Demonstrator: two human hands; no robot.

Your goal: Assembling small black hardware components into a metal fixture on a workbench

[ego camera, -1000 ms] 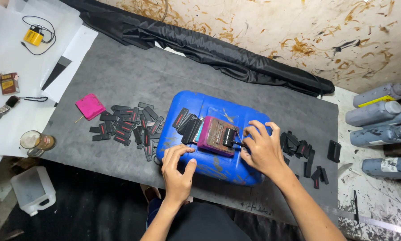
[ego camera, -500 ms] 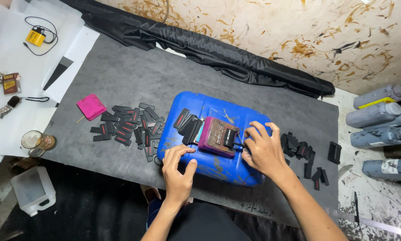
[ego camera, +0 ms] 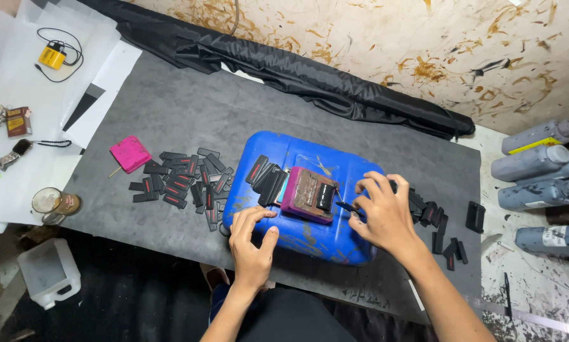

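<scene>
A blue plastic jerrycan lies flat on a grey mat. On top of it sits a magenta pad with a brown inked surface and a small black piece on it. My left hand rests on the can's near edge, fingers spread, holding nothing. My right hand pinches a small black piece at the pad's right side. Several black pieces lean in a row left of the pad.
A pile of black tags with red marks and a pink block lie left of the can; more black pieces lie right. Grey bottles stand far right. A glass and white canister sit at left.
My right hand has shifted slightly toward the pad's right edge with the small black piece. My left hand stays on the can.
</scene>
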